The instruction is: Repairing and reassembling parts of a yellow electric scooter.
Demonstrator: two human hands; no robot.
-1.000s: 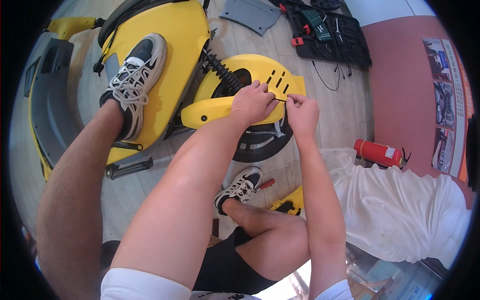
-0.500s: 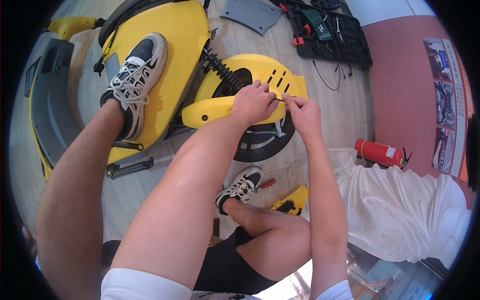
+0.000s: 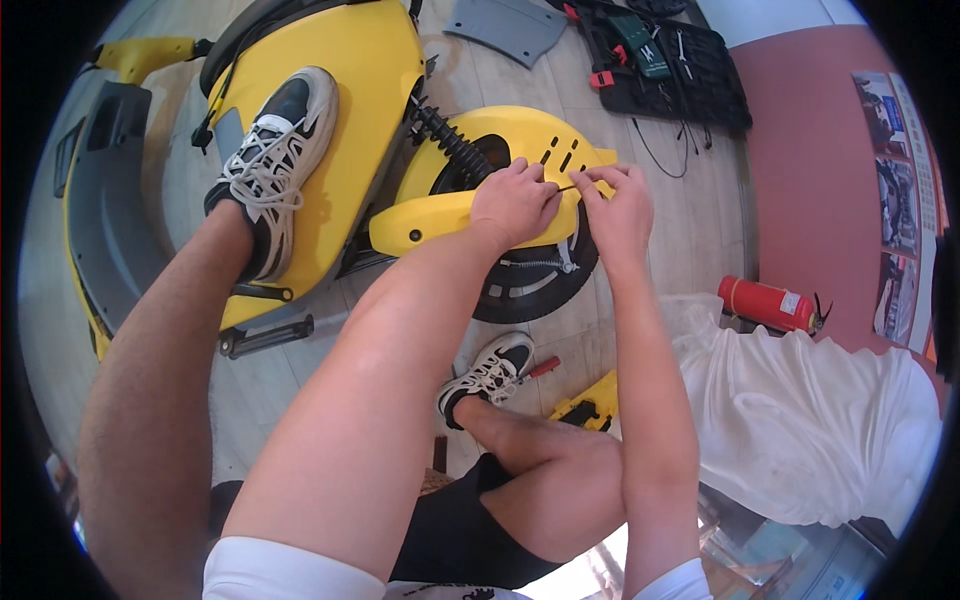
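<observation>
A yellow scooter (image 3: 370,90) lies on its side on the floor, its rear end in front of me. My left hand (image 3: 512,205) rests on the yellow cover (image 3: 425,225) beside the rear wheel (image 3: 535,300), fingers curled. Between its fingertips and my right hand (image 3: 618,212) runs a thin dark rod (image 3: 567,187), possibly a hex key. My right thumb and fingers pinch its outer end. Where the inner end meets the cover is hidden by my left fingers. Just behind my hands is the slotted yellow fender (image 3: 545,135), next to a black spring shock absorber (image 3: 455,145).
My left shoe (image 3: 280,150) stands on the scooter's body. An open black tool case (image 3: 700,90) and a grey panel (image 3: 505,30) lie at the back. By my right shoe (image 3: 490,370) are a red-handled tool (image 3: 543,367) and a yellow part (image 3: 600,395). A fire extinguisher (image 3: 768,304) lies right.
My right hand has shifted slightly up and right, its fingers now bent differently on the rod, which tilts more upward. My left hand stays on the cover. The whole view has moved a little.
</observation>
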